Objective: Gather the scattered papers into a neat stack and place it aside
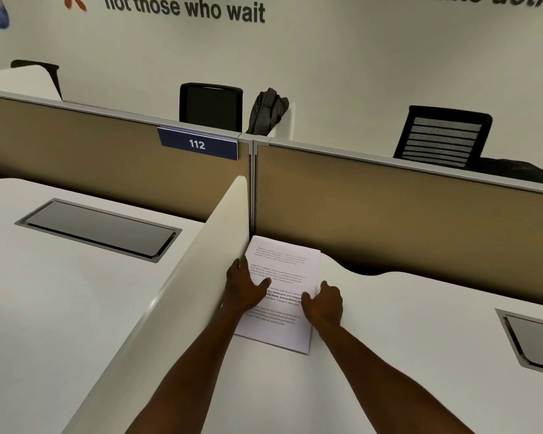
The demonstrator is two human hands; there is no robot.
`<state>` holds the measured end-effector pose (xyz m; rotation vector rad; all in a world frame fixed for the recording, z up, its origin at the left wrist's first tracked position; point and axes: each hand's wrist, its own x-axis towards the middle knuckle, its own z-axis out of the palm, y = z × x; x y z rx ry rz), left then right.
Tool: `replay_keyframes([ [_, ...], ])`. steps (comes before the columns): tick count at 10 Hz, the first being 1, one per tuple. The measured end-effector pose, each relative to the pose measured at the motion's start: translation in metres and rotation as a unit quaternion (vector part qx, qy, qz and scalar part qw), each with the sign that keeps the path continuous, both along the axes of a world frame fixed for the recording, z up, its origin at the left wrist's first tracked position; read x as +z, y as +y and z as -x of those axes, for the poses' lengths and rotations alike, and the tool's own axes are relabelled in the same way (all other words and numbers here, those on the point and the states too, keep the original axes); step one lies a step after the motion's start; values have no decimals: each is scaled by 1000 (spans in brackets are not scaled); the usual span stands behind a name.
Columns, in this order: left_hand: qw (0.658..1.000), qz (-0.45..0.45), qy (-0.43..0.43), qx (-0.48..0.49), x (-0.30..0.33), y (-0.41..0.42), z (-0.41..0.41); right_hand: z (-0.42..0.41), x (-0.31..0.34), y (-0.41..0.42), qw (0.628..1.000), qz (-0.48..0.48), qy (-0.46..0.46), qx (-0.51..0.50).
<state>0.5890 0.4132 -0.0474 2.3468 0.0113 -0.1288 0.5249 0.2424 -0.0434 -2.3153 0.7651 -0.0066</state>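
Note:
A neat stack of white printed papers (281,270) lies flat on the white desk (405,308), pushed into the back left corner against the white side divider (201,261) and close to the tan partition. My left hand (243,285) rests on the stack's left edge, thumb on the top sheet, fingers beside the divider. My right hand (323,303) grips the stack's right edge, with the fingers curled over it. Both forearms reach in from the bottom of the view.
Tan partition panels (405,208) close off the back, with a blue "112" label (197,144). Grey cable hatches sit in the left desk (99,228) and at the right edge (533,339). Black chairs (442,136) and a bag (267,111) stand beyond the partition.

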Motion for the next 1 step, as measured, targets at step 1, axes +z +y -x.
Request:
replay_keyframes([
  [1, 1000, 1, -21, -8, 0, -1, -3, 8, 21, -8, 999, 20, -24, 8],
])
